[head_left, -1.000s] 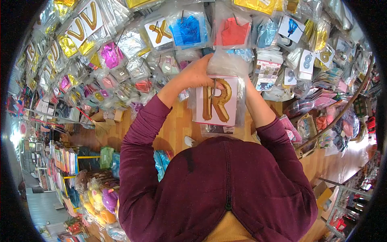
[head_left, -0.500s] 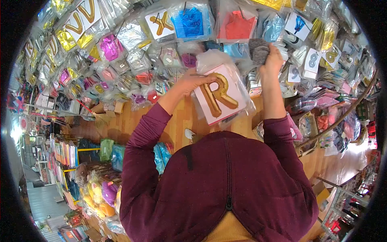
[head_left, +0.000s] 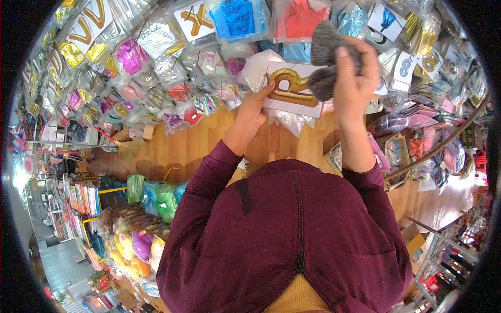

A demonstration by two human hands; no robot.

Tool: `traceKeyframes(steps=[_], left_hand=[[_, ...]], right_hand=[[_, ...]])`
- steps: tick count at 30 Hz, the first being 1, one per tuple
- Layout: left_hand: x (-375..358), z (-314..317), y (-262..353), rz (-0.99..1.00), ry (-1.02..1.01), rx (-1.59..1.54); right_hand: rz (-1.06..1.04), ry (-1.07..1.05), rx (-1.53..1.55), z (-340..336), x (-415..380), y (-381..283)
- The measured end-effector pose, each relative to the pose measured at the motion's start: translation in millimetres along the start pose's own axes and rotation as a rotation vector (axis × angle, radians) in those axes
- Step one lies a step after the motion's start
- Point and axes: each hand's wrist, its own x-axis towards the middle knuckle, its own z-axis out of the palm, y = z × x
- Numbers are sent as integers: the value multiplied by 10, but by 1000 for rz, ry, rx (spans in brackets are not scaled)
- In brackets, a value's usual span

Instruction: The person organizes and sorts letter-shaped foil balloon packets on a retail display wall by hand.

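Observation:
My left hand [head_left: 254, 110] is closed on the left edge of a clear-bagged packet, thumb on top. The packet's white card [head_left: 279, 107] carries a gold letter R [head_left: 300, 97] lying sideways, its legs pointing right. Loose plastic wrap [head_left: 296, 124] sticks out below the card. A dark grey cloth [head_left: 325, 47] is gripped in my right hand [head_left: 356, 86], its folds spreading past the fingers. The cloth's lower fold overlaps the packet's right end and covers the tips of the R.
Ahead hang rows of bagged foil balloons, among them a blue packet [head_left: 235, 21], a red packet [head_left: 301, 22] and an X card [head_left: 194, 21]. Wooden floor [head_left: 193, 143] lies below. Bagged plush toys [head_left: 130, 253] are at lower left; a curved bar [head_left: 436, 143] runs along the right.
The R packet has turned counterclockwise onto its side, tilting with my left hand. My right hand has brought the grey cloth left and over the packet's right end.

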Motion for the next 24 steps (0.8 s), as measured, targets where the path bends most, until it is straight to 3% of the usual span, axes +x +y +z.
traceKeyframes(steps=[3, 6, 9, 13, 17, 22, 24], left_hand=[[-18, -11, -69, -44, -96, -74], [-221, 123, 72, 28, -104, 4], [-207, -14, 53, -60, -160, -99], [-243, 14, -109, -95, -72, -140], [-250, 6, -160, -13, -66, -208], [-91, -163, -196, -9, -61, -380], [-7, -297, -254, -17, -73, -326]], right_hand=[[-125, -397, -192, 158, -270, 327], [-52, -631, -367, 217, -704, 619], [-24, -685, -332, 226, -865, 617], [49, -643, -197, 287, -1010, 576], [122, -698, -129, 286, -1105, 465], [-10, -831, -181, 109, -1188, 385], [-74, -766, -233, 115, -1181, 519]])
